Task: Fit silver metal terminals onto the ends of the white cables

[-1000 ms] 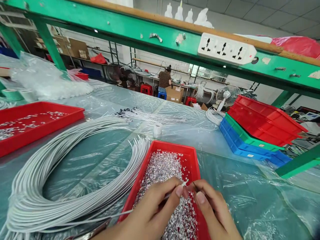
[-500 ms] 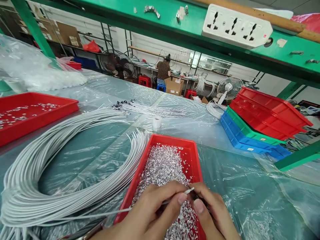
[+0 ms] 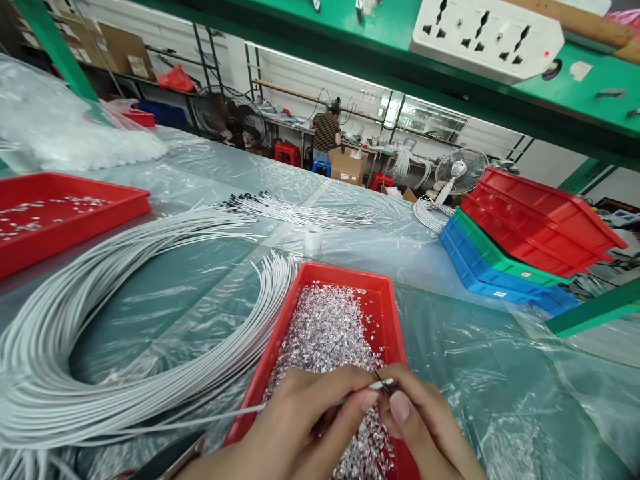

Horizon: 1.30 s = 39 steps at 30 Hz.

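Observation:
My left hand pinches a white cable close to its end, between thumb and forefinger. The stripped-looking tip pokes out past the fingertips. Close against it, the thumb and forefinger of my right hand are pressed together at the tip. Something small and dark shows between those fingers, too hidden to name. Both hands are over the near part of a red tray, which holds a heap of small shiny silver pieces. The cable trails left toward a large coil of white cables.
Another red tray with white bits stands at left. Behind lie cables with black ends and a white tape roll. Stacked bins stand at right. A green beam with a power strip crosses above. A person sits far off.
The view has shifted slightly. My right fingertips have closed in on the cable tip, and the dark bit now shows beside it. My left hand keeps its pinch.

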Motion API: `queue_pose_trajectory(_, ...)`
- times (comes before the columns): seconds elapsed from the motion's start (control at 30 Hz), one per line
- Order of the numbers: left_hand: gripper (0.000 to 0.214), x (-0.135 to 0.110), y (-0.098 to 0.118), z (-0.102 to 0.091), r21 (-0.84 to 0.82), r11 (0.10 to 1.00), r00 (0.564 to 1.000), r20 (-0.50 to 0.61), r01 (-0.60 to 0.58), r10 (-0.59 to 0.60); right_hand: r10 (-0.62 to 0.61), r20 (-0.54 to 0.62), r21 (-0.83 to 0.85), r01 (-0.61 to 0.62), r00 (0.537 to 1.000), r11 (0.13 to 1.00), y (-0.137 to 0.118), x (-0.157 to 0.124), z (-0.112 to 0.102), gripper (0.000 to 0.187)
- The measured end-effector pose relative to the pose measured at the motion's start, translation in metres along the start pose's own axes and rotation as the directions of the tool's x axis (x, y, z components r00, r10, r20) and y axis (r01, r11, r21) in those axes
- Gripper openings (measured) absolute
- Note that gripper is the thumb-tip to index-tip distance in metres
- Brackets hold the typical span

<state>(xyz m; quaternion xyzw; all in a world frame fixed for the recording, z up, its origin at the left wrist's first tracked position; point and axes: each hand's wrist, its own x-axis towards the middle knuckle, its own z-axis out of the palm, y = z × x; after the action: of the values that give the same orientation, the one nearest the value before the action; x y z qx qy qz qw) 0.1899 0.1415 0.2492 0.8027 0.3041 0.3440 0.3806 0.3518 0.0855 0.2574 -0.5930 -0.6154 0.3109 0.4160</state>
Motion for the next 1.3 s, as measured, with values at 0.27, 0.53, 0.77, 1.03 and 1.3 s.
queue_pose_trajectory(0.27, 0.024, 0.001, -0.011, -0.004, 0.168, 0.944, 0.957, -0.008, -0.283, 0.289, 0.014, 0.119, 0.227, -0.041, 0.993, 0.973, 0.005, 0.005, 0.001, 0.045)
queue_pose_trajectory(0.53, 0.019, 0.003, -0.015, 0.001, 0.389, 0.779, 0.858, 0.065, -0.491, 0.509, 0.166, 0.097, 0.429, -0.191, 0.981, 0.883, 0.014, -0.003, 0.016, 0.044)
queue_pose_trajectory(0.77, 0.03, -0.006, -0.032, 0.0, 0.436, 0.685, 0.789, 0.106, -0.584, 0.606, 0.183, 0.136, 0.57, -0.228, 0.974, 0.789, 0.007, -0.002, 0.019, 0.038)
queue_pose_trajectory(1.03, 0.026, -0.012, -0.04, 0.005, 0.408, 0.749, 0.833, 0.055, -0.522, 0.55, 0.146, 0.097, 0.453, -0.174, 0.985, 0.875, 0.017, -0.006, 0.025, 0.044)
queue_pose_trajectory(1.3, 0.025, -0.007, -0.027, -0.001, 0.379, 0.856, 0.896, -0.128, -0.351, 0.424, 0.216, -0.008, 0.303, -0.204, 0.976, 0.931, 0.022, 0.011, 0.026, 0.028)
